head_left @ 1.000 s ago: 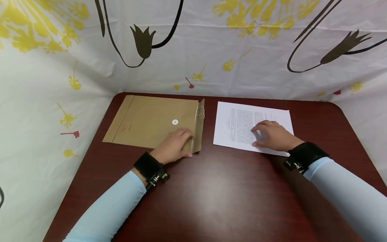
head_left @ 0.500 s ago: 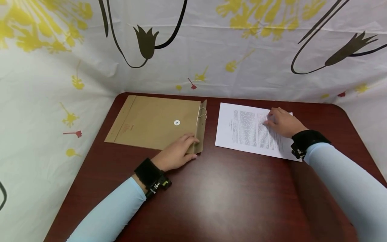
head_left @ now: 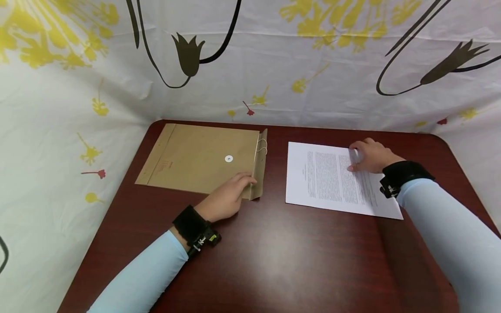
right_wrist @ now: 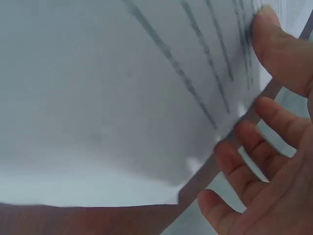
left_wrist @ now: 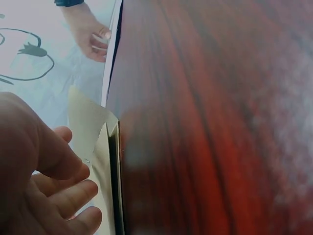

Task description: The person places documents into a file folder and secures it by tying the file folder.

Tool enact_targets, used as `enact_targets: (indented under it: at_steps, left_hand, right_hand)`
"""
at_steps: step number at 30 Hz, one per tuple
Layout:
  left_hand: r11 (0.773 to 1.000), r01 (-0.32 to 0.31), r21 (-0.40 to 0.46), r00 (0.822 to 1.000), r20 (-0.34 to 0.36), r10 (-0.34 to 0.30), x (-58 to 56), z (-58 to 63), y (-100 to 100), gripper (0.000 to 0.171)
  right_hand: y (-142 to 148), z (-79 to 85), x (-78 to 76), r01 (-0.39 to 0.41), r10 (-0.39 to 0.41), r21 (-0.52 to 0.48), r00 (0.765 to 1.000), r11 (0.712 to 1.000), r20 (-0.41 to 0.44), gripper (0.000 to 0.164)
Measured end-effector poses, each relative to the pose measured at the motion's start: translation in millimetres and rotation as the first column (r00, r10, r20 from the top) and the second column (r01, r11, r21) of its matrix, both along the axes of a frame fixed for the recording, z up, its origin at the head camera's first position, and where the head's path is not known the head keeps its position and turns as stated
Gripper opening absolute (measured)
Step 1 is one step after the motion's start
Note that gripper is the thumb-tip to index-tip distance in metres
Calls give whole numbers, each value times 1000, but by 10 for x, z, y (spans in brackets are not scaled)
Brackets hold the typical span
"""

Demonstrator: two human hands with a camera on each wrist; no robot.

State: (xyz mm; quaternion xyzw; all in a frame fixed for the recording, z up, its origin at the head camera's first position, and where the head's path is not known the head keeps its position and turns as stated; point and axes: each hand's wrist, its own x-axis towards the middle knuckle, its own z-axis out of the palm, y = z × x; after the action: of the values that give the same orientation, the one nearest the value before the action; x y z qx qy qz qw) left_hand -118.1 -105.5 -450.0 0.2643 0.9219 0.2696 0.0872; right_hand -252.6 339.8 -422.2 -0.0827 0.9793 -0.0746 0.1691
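The left hand (head_left: 224, 198), fingers loosely bent, lies at the near right corner of the envelope (head_left: 197, 152), while the right hand (head_left: 372, 156) pinches the far edge of the paper (head_left: 325, 178).

The left arm (head_left: 141, 271) and right arm (head_left: 436, 230) both reach forward, the left grip (head_left: 226, 195) loosely bent, the right grip (head_left: 372, 157) holding its thumb (right_wrist: 281, 54) opposite gently curved fingers (right_wrist: 240, 172).
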Motion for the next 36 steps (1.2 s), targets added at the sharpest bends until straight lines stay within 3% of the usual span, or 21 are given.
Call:
enact_targets:
  at_steps: [10, 19, 26, 29, 34, 36]
  left_hand:
    - [1000, -5, 23, 1000, -14, 5, 1, 10, 20, 48]
    - [999, -25, 33, 1000, -15, 26, 19, 11, 45, 39]
    - [998, -35, 43, 999, -14, 36, 36, -11, 39, 37]
    - [998, -33, 45, 999, -17, 34, 34, -3, 39, 37]
    - [998, -25, 51, 999, -38, 27, 28, 7, 35, 37]
    - [998, -22, 51, 999, -45, 24, 25, 10, 37, 37]
  right_hand:
    - [7, 17, -16, -38, 40, 69, 999, 997, -26, 88]
    - [-53, 44, 35, -41, 42, 40, 999, 998, -26, 97]
    - [-61, 58, 70, -89, 92, 91, 995, 992, -31, 98]
    - [-59, 53, 89, -94, 98, 90, 994, 991, -40, 90]
    - [38, 13, 144, -141, 144, 47, 987, 989, -72, 47]
    - [115, -8, 171, -145, 145, 11, 987, 989, -73, 39]
